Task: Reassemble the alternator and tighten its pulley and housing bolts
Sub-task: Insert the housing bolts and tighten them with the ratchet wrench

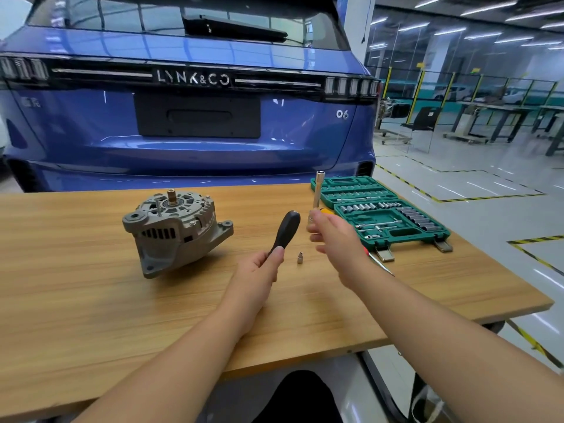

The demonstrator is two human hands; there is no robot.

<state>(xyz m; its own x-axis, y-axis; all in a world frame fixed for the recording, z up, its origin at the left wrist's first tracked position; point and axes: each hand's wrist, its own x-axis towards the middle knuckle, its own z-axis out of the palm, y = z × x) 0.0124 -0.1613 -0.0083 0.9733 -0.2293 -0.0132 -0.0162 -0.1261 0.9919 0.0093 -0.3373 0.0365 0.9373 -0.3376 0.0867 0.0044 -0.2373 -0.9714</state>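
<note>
Both hands held tools above the wooden table [91, 300].

The right hand [335, 239] was blurred; its fingers gripped the foot of an upright long socket [317, 190], hiding its lower end and most of a yellow-handled tool [326, 211]. The left hand [259, 267] pinched the narrow end of a black driver handle [287, 228], shaft hidden. A small socket [300, 257] stood between the hands. The alternator [174, 230] sat left, the green socket case [384, 212] right.
</note>
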